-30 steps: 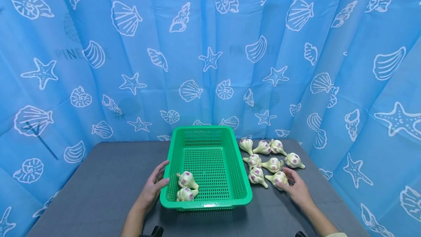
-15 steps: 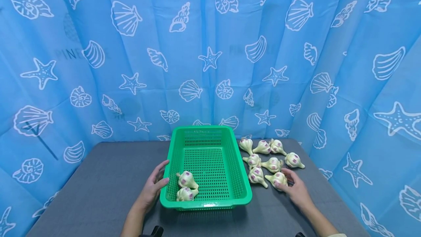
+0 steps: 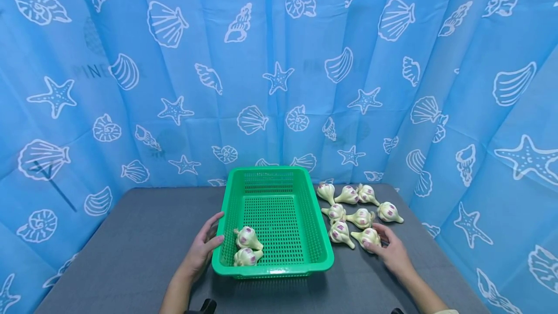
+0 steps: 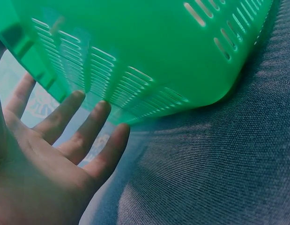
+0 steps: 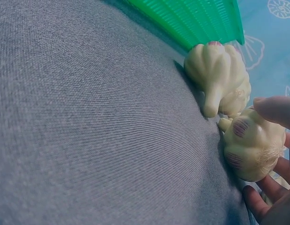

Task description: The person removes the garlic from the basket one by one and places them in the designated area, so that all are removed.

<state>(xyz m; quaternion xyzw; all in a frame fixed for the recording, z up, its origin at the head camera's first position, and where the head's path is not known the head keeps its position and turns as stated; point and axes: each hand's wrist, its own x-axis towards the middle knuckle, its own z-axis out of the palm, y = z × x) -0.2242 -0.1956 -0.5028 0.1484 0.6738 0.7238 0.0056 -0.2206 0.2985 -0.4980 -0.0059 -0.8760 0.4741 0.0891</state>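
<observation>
A green plastic basket (image 3: 273, 271) stands on the grey cloth, with two garlic bulbs (image 3: 248, 238) at its near left corner. My left hand (image 3: 201, 247) touches the basket's left side, fingers spread and nearly straight; the left wrist view shows the fingertips (image 4: 101, 108) at the slotted wall. To the right of the basket, my right hand (image 3: 394, 252) holds a garlic bulb (image 3: 368, 239) that lies on the cloth. In the right wrist view the thumb (image 5: 275, 110) is on one side of this bulb (image 5: 254, 144) and the fingers are on the other, partly hidden.
Several more garlic bulbs (image 3: 341, 233) lie grouped between the basket and the right hand and behind them. A blue curtain (image 3: 279, 62) with white shells hangs behind and beside the grey cloth-covered table (image 3: 109, 256).
</observation>
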